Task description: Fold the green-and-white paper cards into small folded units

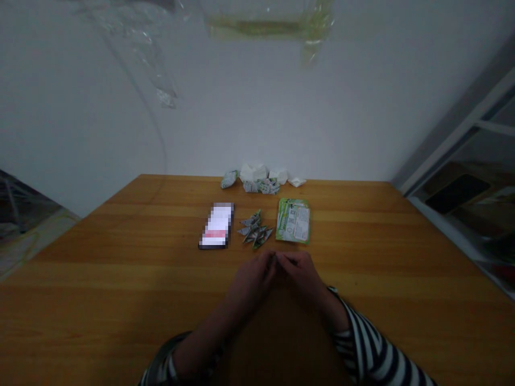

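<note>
My left hand and my right hand meet at the fingertips above the wooden table. Both are closed in a pinch, thumbs and forefingers together. A tiny dark bit may be between them, but it is too small and dim to name. Just beyond my fingers lies a small heap of folded, pointed paper pieces, grey with green print. To its right is a stack of green and white printed packets.
A phone with a lit screen lies left of the folded pieces. Along the wall, crumpled white tissues and crumpled printed paper sit at the table's back edge. Clear plastic and yellowish tape cling to the wall.
</note>
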The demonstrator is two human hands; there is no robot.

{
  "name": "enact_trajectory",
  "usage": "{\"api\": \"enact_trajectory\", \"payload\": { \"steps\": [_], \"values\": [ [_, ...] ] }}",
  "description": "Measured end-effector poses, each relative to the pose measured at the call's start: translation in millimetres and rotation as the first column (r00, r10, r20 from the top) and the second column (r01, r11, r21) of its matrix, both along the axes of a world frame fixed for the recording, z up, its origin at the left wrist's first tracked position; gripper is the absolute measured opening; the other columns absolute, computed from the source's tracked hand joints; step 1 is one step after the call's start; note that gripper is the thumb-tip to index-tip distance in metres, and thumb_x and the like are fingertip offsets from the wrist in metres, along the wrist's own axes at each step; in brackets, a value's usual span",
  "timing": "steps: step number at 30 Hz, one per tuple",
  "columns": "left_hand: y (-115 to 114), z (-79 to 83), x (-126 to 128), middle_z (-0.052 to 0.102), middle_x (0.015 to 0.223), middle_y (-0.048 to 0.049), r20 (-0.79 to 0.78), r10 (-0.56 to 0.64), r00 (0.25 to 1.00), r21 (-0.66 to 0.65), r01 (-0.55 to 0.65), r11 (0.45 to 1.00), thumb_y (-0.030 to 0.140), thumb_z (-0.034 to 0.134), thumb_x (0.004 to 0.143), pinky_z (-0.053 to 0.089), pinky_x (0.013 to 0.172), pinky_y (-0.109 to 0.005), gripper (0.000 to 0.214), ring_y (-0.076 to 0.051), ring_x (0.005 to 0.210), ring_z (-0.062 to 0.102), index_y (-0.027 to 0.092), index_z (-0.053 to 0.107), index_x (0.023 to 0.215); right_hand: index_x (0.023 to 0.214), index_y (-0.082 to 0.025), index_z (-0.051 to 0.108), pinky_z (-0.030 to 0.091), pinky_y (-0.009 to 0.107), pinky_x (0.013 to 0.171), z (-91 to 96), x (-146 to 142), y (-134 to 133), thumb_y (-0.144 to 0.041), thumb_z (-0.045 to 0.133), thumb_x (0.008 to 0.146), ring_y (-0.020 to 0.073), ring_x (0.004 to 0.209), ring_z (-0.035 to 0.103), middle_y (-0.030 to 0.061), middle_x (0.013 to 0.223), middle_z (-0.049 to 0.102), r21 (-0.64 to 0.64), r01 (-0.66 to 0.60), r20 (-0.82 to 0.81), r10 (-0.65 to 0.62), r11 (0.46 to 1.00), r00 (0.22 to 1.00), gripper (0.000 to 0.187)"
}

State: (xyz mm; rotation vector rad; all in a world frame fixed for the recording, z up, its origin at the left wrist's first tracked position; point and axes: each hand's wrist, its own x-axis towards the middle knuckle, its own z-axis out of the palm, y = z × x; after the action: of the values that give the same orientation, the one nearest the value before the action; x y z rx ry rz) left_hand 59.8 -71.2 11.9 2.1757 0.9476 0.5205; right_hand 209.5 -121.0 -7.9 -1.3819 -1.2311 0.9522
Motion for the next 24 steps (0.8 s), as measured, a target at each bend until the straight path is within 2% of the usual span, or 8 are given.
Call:
{"api": "enact_trajectory", "payload": {
  "steps": [3, 5, 9, 13, 16, 19, 22, 24],
  "values": [
    [-0.2, -1.6, 1.5, 0.070, 0.080, -0.0059, -0.114, 0.010, 0.993, 0.025, -0.007, 1.000, 0.033, 0.041, 0.092, 0.041, 0.056, -0.026, 0.021, -0.021, 0.067, 0.066, 0.021, 0.057, 0.098, 0.058, -0.015, 0.063, 0.042, 0.021, 0.047, 0.3, -7.8, 0.0, -0.044, 0.052, 0.086, 0.0126, 0.049, 0.054, -0.0017, 0.053, 0.058, 0.011, 0.082, -0.067, -0.082, 0.997, 0.994, 0.042],
    [-0.6, -2.3, 2.4, 0.071, 0.082, -0.0064, -0.104, 0.035, 0.994, 0.036, -0.032, 0.999, 0.033, 0.039, 0.093, 0.041, 0.057, -0.026, 0.022, -0.021, 0.069, 0.066, 0.021, 0.056, 0.098, 0.058, -0.016, 0.062, 0.043, 0.021, 0.047, 1.8, -12.4, -0.4, -0.044, 0.053, 0.086, 0.0128, 0.049, 0.055, -0.0020, 0.053, 0.059, 0.012, 0.116, -0.130, -0.113, 0.993, 0.985, 0.041],
    [0.0, -4.7, 3.1, 0.070, 0.083, -0.0055, 0.015, 0.075, 0.997, -0.002, -0.075, 0.997, 0.032, 0.041, 0.093, 0.042, 0.058, -0.026, 0.021, -0.019, 0.069, 0.065, 0.020, 0.057, 0.098, 0.064, -0.015, 0.067, 0.047, 0.022, 0.049, 5.5, -18.4, -2.6, -0.045, 0.056, 0.084, 0.0139, 0.052, 0.058, -0.0007, 0.057, 0.064, 0.006, 0.164, -0.241, -0.158, 0.986, 0.958, 0.038],
    [3.5, -8.6, 3.5, 0.061, 0.068, 0.0009, 0.198, 0.182, 0.963, -0.146, -0.155, 0.977, 0.028, 0.042, 0.092, 0.039, 0.053, -0.022, 0.015, -0.014, 0.057, 0.057, 0.020, 0.053, 0.086, 0.089, -0.013, 0.073, 0.051, 0.025, 0.051, 7.8, -19.5, -4.7, -0.046, 0.058, 0.083, 0.0157, 0.056, 0.062, 0.0032, 0.073, 0.072, -0.020, 0.240, -0.354, -0.232, 0.970, 0.906, 0.037],
    [5.9, -10.8, 3.7, 0.053, 0.065, 0.0045, 0.358, 0.193, 0.913, -0.284, -0.091, 0.954, 0.028, 0.041, 0.092, 0.040, 0.052, -0.020, 0.013, -0.012, 0.055, 0.052, 0.020, 0.050, 0.087, 0.092, -0.013, 0.072, 0.051, 0.025, 0.047, 7.9, -16.8, -4.4, -0.046, 0.058, 0.083, 0.0142, 0.051, 0.061, 0.0057, 0.080, 0.074, -0.031, 0.302, -0.405, -0.288, 0.953, 0.868, 0.037],
    [5.5, -9.9, 2.1, 0.054, 0.066, 0.0038, 0.426, 0.169, 0.889, -0.342, -0.015, 0.940, 0.028, 0.041, 0.093, 0.043, 0.056, -0.021, 0.014, -0.012, 0.059, 0.054, 0.020, 0.052, 0.088, 0.089, -0.014, 0.070, 0.050, 0.024, 0.045, 7.5, -12.0, -4.4, -0.046, 0.056, 0.085, 0.0130, 0.048, 0.059, 0.0064, 0.081, 0.074, -0.007, 0.348, -0.429, -0.317, 0.938, 0.846, 0.035],
    [3.1, -5.0, -1.5, 0.061, 0.076, 0.0003, 0.464, 0.086, 0.882, -0.351, 0.093, 0.932, 0.030, 0.043, 0.093, 0.049, 0.067, -0.025, 0.015, -0.015, 0.071, 0.061, 0.020, 0.054, 0.090, 0.088, -0.016, 0.068, 0.053, 0.027, 0.054, 8.8, -8.0, -6.9, -0.045, 0.053, 0.088, 0.0161, 0.059, 0.065, 0.0077, 0.087, 0.074, 0.063, 0.351, -0.446, -0.289, 0.934, 0.847, 0.033],
    [2.0, -1.2, -4.1, 0.064, 0.086, -0.0018, 0.468, 0.023, 0.883, -0.284, 0.126, 0.950, 0.030, 0.056, 0.088, 0.051, 0.075, -0.028, 0.011, -0.017, 0.081, 0.063, 0.020, 0.055, 0.092, 0.087, -0.018, 0.065, 0.055, 0.029, 0.062, 10.1, -6.9, -9.7, -0.044, 0.053, 0.089, 0.0191, 0.072, 0.068, 0.0083, 0.095, 0.074, 0.117, 0.332, -0.446, -0.248, 0.936, 0.860, 0.028]
  ]
}}
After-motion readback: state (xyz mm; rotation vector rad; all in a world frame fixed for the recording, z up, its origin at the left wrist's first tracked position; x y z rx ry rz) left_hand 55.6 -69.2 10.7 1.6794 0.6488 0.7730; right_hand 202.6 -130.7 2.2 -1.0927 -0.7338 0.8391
